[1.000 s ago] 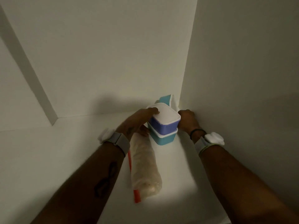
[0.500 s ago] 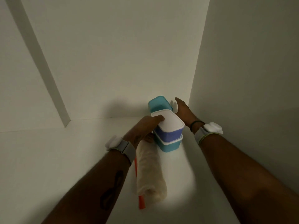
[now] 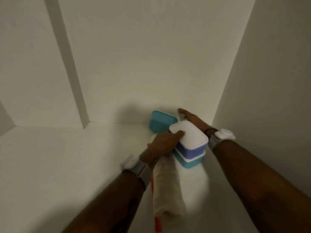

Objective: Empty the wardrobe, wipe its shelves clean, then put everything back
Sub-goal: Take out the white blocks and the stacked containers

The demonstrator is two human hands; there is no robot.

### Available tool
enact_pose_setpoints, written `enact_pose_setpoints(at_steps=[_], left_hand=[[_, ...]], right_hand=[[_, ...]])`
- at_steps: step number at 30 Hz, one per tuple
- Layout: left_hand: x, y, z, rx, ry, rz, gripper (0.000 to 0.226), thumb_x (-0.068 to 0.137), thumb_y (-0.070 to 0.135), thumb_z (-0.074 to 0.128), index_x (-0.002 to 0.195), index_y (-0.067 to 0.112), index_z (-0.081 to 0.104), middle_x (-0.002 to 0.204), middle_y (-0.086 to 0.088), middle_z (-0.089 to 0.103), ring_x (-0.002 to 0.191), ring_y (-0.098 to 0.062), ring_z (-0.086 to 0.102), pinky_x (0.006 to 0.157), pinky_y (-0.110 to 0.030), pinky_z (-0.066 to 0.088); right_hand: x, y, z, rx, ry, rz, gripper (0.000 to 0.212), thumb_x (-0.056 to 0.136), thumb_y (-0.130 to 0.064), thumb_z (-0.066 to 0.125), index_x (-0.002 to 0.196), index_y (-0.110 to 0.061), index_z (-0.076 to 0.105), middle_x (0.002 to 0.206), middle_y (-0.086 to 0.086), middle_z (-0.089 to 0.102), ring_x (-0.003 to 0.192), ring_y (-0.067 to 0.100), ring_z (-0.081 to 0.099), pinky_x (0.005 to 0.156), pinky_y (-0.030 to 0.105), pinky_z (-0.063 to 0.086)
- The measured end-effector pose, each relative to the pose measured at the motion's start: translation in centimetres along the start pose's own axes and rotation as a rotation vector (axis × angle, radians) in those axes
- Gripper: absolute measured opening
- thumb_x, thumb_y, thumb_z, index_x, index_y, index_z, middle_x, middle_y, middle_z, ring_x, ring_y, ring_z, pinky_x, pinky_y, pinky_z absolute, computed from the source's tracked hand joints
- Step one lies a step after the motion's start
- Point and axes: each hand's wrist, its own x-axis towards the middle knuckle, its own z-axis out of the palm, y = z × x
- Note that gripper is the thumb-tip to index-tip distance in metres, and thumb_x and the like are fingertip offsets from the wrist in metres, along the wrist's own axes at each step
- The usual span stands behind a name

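Left hand: the left hand (image 3: pixel 164 142) is clamped on the near-left side of the purple container (image 3: pixel 191 149), one digit pressed flat on its white lid (image 3: pixel 190 135) and the rest curled down the side.
Right hand: the right hand (image 3: pixel 191 117) is spread out flat with straight fingers and holds nothing. It reaches past the stack towards the back wall (image 3: pixel 143 64), and I cannot tell whether the fingertips touch it.
Stack: the purple container sits on a teal container (image 3: pixel 190 163) with a white rim, on the wardrobe shelf (image 3: pixel 67 165) near the right corner, between the two hands.
Behind: a second teal box (image 3: pixel 161 122) is tipped on its side against the back wall, just left of the right hand's fingers.
Under the left wrist: a pale wrapped roll (image 3: pixel 168 187) lies lengthwise on the shelf with an orange strip (image 3: pixel 158 222) along its left edge, its far end beside the stack.
Change: a second ago the right hand was curled at the stack's right side. Now it has stretched deep into the corner, and the tipped teal box shows far more. The left hand has kept its grip on the lid.
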Motion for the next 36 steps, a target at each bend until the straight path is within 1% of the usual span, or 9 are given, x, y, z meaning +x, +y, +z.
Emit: enact_pose_setpoints(at_steps=[6, 10, 17, 20, 22, 26, 29, 33, 36], left_hand=[[-0.1, 0.1, -0.1, 0.017, -0.005, -0.005, 0.072, 0.085, 0.074, 0.056, 0.138, 0.026, 0.049, 0.122, -0.002, 0.066, 0.109, -0.023, 0.065, 0.099, -0.047, 0.054], [0.0, -0.2, -0.5, 0.037, -0.013, -0.018, 0.068, 0.089, 0.070, 0.056, 0.138, 0.022, 0.046, 0.124, -0.005, 0.064, 0.110, -0.025, 0.065, 0.100, -0.045, 0.055], [-0.7, 0.6, -0.3, 0.039, -0.016, -0.054, 0.071, 0.089, 0.071, 0.055, 0.140, 0.022, 0.046, 0.128, -0.006, 0.063, 0.110, -0.026, 0.065, 0.097, -0.043, 0.056], [-1.1, 1.9, -0.1, 0.077, -0.029, -0.107, 0.077, 0.085, 0.076, 0.054, 0.140, 0.022, 0.047, 0.127, -0.005, 0.061, 0.105, -0.026, 0.065, 0.078, -0.038, 0.060], [-1.1, 2.5, 0.1, 0.089, -0.025, -0.126, 0.080, 0.082, 0.079, 0.054, 0.139, 0.023, 0.049, 0.121, -0.004, 0.063, 0.096, -0.025, 0.067, 0.064, -0.033, 0.058], [-1.4, 3.2, 0.8, 0.073, -0.085, -0.141, 0.078, 0.084, 0.079, 0.052, 0.136, 0.020, 0.050, 0.117, -0.004, 0.063, 0.090, -0.025, 0.069, 0.064, -0.034, 0.059], [-1.6, 3.2, 0.2, 0.006, -0.118, -0.177, 0.074, 0.089, 0.077, 0.045, 0.137, 0.022, 0.047, 0.122, -0.006, 0.058, 0.094, -0.028, 0.069, 0.072, -0.036, 0.060], [-2.2, 2.4, -0.2, -0.173, -0.045, -0.250, 0.076, 0.092, 0.079, 0.033, 0.146, 0.026, 0.039, 0.135, -0.010, 0.052, 0.098, -0.034, 0.069, 0.072, -0.039, 0.062], [-3.0, 3.0, 0.2, -0.260, 0.015, -0.301, 0.085, 0.090, 0.083, 0.023, 0.149, 0.024, 0.038, 0.139, -0.011, 0.051, 0.106, -0.037, 0.065, 0.073, -0.041, 0.062]], right_hand=[[2.5, -2.1, -0.7, 0.049, -0.053, -0.040, 0.087, 0.080, -0.025, 0.085, 0.154, -0.025, 0.038, 0.152, -0.005, 0.045, 0.128, 0.018, 0.049, 0.105, 0.036, 0.046], [3.3, -2.8, 0.5, -0.007, -0.171, -0.037, 0.073, 0.087, -0.020, 0.079, 0.151, -0.019, 0.043, 0.146, 0.003, 0.053, 0.131, 0.020, 0.051, 0.111, 0.036, 0.041], [1.4, -4.5, -1.8, -0.086, -0.017, 0.039, 0.068, 0.075, -0.032, 0.087, 0.135, -0.018, 0.057, 0.123, 0.002, 0.063, 0.109, 0.021, 0.063, 0.095, 0.037, 0.053], [-1.3, -6.1, -5.5, -0.024, 0.111, 0.150, 0.071, 0.071, -0.037, 0.090, 0.129, -0.016, 0.054, 0.117, 0.006, 0.061, 0.098, 0.023, 0.064, 0.077, 0.037, 0.060], [-3.7, -7.8, -7.2, -0.135, 0.265, 0.137, 0.070, 0.072, -0.036, 0.088, 0.130, -0.015, 0.055, 0.119, 0.006, 0.060, 0.097, 0.020, 0.058, 0.070, 0.026, 0.050], [-11.6, -11.7, -6.6, -0.191, 0.447, 0.046, 0.073, 0.074, -0.034, 0.086, 0.138, -0.026, 0.051, 0.121, -0.006, 0.056, 0.109, 0.014, 0.049, 0.091, 0.032, 0.040], [-16.0, -13.0, -3.2, -0.319, 0.515, -0.008, 0.076, 0.073, -0.034, 0.084, 0.140, -0.030, 0.049, 0.122, -0.008, 0.055, 0.115, 0.015, 0.041, 0.090, 0.033, 0.025], [-19.5, -12.9, -0.1, -0.415, 0.611, -0.038, 0.079, 0.068, -0.024, 0.090, 0.138, -0.024, 0.053, 0.124, 0.005, 0.056, 0.112, 0.018, 0.030, 0.090, 0.045, 0.037], [-19.8, -12.4, 0.8, -0.605, 0.568, -0.125, 0.075, 0.069, -0.029, 0.091, 0.135, -0.026, 0.056, 0.134, 0.001, 0.060, 0.117, 0.024, 0.040, 0.089, 0.047, 0.035]])
